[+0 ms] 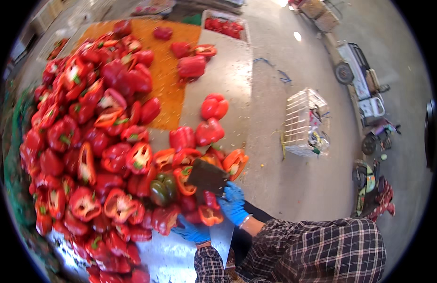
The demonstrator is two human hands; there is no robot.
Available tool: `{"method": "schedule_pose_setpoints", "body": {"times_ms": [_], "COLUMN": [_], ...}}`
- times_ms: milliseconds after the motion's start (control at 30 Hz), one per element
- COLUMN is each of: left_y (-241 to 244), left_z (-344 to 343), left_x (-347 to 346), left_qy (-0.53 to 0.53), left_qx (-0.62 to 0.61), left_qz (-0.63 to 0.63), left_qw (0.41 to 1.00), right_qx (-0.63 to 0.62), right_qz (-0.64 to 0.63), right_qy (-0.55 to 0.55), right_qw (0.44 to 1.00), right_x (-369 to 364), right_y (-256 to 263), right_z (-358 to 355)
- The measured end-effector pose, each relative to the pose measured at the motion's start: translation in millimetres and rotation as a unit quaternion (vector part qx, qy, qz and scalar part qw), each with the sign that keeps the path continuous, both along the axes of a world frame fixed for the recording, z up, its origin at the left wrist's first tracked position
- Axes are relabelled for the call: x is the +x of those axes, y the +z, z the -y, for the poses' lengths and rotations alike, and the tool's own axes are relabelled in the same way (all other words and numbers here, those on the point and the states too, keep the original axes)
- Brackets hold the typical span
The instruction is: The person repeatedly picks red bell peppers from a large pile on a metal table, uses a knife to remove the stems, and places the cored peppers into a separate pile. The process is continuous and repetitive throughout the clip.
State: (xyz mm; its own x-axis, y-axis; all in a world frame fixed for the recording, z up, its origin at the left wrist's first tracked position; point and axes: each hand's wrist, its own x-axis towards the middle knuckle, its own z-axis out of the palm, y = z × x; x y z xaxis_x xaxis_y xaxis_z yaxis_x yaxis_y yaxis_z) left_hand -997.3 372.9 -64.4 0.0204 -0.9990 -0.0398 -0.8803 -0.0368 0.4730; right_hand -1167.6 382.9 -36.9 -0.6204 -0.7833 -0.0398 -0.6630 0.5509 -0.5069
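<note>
My right hand, in a blue glove, is closed around the handle of a cleaver with a wide dark blade. The blade lies over cut red bell peppers. Lower left of it my left hand, also blue-gloved, touches a red bell pepper at the edge of the pile; its fingertips are partly hidden. Near the blade are a dark green bell pepper, an orange-red pepper half and another cut half. A large heap of whole and halved red peppers spreads to the left.
The metal table has an orange board on it. A crate of red pieces stands beyond the far end. On the floor at right are a white plastic basket and parked vehicles, including a motorcycle. Green netting edges the heap.
</note>
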Motion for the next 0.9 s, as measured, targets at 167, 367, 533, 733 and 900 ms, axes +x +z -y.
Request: {"method": "schedule_pose_setpoints", "body": {"times_ms": [167, 367, 533, 733, 900], "left_y": [-11.4, -14.9, 31.0, 64.4, 114.1], "left_z": [74.3, 156.6, 211.2, 161.7, 72.8], "left_x": [-45.6, -117.8, -133.5, -72.2, -38.5], "left_qy": [0.0, -0.037, 0.002, -0.124, 0.021], "left_qx": [0.018, 0.063, 0.011, 0.069, 0.102], "left_qz": [-0.287, -0.457, -0.154, -0.18, -0.327], "left_qw": [0.958, 0.887, 0.988, 0.973, 0.939], "right_qx": [-0.108, -0.176, -0.145, -0.178, -0.126], "right_qz": [-0.016, 0.009, 0.036, 0.016, 0.063], "right_qy": [-0.014, -0.011, -0.022, 0.052, -0.117], "right_qw": [0.994, 0.984, 0.989, 0.983, 0.983], "right_x": [-21.6, -68.2, -99.4, -102.5, -114.9], "right_y": [7.2, 0.6, 14.9, 74.6, 106.3], "right_z": [83.5, 214.5, 252.7, 174.4, 41.4]}}
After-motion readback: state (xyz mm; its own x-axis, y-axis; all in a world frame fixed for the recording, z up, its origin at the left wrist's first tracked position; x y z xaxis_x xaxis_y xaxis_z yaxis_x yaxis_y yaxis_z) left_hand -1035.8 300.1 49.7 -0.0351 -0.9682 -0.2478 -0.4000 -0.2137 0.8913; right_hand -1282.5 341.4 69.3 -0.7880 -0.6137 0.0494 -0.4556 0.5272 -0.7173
